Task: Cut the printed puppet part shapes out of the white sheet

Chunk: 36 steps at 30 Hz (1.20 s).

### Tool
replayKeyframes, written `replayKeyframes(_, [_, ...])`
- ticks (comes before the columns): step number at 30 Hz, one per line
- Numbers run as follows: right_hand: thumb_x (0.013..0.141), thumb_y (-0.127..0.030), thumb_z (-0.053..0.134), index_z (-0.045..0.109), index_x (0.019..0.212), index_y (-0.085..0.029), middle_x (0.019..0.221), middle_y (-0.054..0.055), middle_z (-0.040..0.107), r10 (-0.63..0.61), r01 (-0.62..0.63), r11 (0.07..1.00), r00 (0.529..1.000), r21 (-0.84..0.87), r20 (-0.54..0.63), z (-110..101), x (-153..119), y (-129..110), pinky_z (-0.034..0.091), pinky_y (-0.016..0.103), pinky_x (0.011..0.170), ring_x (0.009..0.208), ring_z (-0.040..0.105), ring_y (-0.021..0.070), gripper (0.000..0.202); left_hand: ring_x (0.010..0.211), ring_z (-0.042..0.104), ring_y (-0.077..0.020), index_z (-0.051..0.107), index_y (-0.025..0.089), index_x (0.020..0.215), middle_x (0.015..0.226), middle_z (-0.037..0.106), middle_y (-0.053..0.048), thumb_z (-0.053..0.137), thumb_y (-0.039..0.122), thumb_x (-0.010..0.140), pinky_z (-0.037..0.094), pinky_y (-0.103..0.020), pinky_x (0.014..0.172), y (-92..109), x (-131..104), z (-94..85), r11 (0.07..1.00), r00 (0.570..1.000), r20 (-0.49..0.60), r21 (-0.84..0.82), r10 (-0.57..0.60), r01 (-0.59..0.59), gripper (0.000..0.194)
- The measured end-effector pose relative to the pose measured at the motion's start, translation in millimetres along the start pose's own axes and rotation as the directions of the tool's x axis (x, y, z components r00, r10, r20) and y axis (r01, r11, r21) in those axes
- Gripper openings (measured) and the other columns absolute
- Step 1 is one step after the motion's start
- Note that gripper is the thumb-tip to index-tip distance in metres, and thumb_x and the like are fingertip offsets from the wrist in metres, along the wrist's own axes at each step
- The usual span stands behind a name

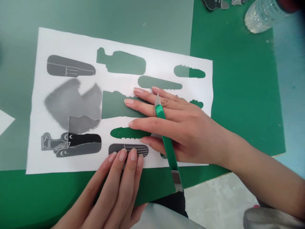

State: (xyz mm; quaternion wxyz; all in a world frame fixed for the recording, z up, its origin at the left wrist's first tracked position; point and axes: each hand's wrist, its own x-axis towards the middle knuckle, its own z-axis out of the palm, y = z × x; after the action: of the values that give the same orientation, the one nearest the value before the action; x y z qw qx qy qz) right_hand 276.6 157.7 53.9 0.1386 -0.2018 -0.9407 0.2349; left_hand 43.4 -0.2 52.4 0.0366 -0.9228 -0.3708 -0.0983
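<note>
White sheet [121, 82] beneath right grip [188, 127], left grip [116, 187] over near edge.

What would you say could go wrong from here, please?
The pointed green tool lies across the right hand, so its tip might prick a finger if it slips.

The paper sheet is narrow between some neighbouring openings, so it could tear if either hand drags it.

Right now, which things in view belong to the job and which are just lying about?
In use:
- white patterned sheet, under left hand
- green knife, across right hand
- green surface, beneath

Seemingly lying about:
- clear bottle, upper right
- white piece, left edge
</note>
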Motion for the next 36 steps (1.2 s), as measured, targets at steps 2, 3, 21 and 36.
replayKeyframes(2, [0.112,-0.026,0.050,0.066,0.133,-0.021,0.165,0.005,0.054,0.005,-0.005,1.000,1.000,-0.009,0.006,0,0,0,0.035,0.053,0.136,0.163,0.037,0.0245,0.026,0.160,0.032,-0.0487,0.053,-0.008,0.149,0.152,0.055,-0.030,0.062,0.065,0.093,0.023,-0.055,0.139,-1,-2,-1.3,1.000,1.000,0.006,0.007,0.005,-0.005,0.093])
replayKeyframes(3, [0.112,-0.026,0.050,0.065,0.133,-0.022,0.165,0.005,0.054,0.007,-0.007,1.000,1.000,-0.012,0.008,0,0,0,0.035,0.053,0.136,0.163,0.037,0.0241,0.026,0.160,0.033,-0.0502,0.052,-0.006,0.151,0.150,0.057,-0.029,0.066,0.070,0.087,0.023,-0.057,0.138,-1,-3,-1.9,1.000,1.000,0.017,0.012,0.017,-0.017,0.101])
replayKeyframes(21, [0.113,-0.028,0.051,0.065,0.134,-0.020,0.164,0.006,0.055,-0.018,0.018,1.000,0.999,-0.024,-0.029,3,-1,2,0.035,0.048,0.136,0.162,0.038,0.0235,0.026,0.161,0.029,-0.0483,0.050,-0.004,0.154,0.149,0.055,-0.032,0.053,0.046,0.105,0.023,-0.055,0.136,0,1,0.2,1.000,1.000,-0.001,-0.017,-0.021,0.021,0.070])
replayKeyframes(36, [0.111,-0.026,0.054,0.066,0.133,-0.016,0.163,0.009,0.055,-0.033,0.033,0.999,0.999,-0.004,-0.025,2,-2,2,0.033,0.047,0.137,0.162,0.038,0.0254,0.027,0.161,0.032,-0.0467,0.055,0.002,0.152,0.148,0.060,-0.022,0.057,0.057,0.102,0.025,-0.057,0.139,2,-2,-0.9,0.998,0.999,-0.004,0.042,-0.046,0.046,0.075])
